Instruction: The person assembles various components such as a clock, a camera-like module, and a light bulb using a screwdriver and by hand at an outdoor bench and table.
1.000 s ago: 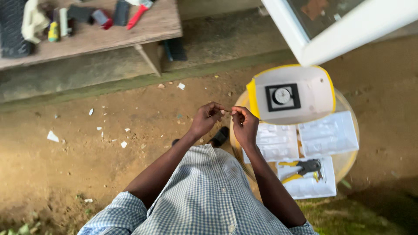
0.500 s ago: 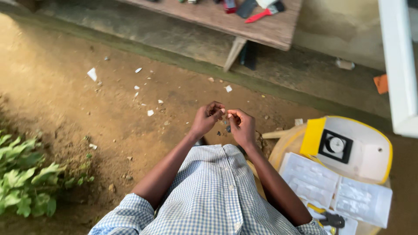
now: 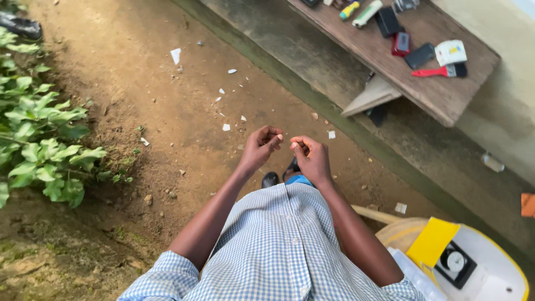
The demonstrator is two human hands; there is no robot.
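Observation:
My left hand and my right hand are raised in front of my checked blue-and-white shirt, a small gap between them. Both have the fingers curled in, thumb pinched against forefinger, fingertips facing each other. Whatever may be pinched in them is too small to make out. Below the hands, dark shoes show on the bare brown soil.
A wooden bench at the upper right carries a red-handled brush, small dark cases and other tools. A yellow-and-white device lies on a round stool at the lower right. Green plants grow at the left. White scraps litter the ground.
The view has swung left, so the stool and device slid to the lower right corner and plants came in. My hands have drawn slightly apart.

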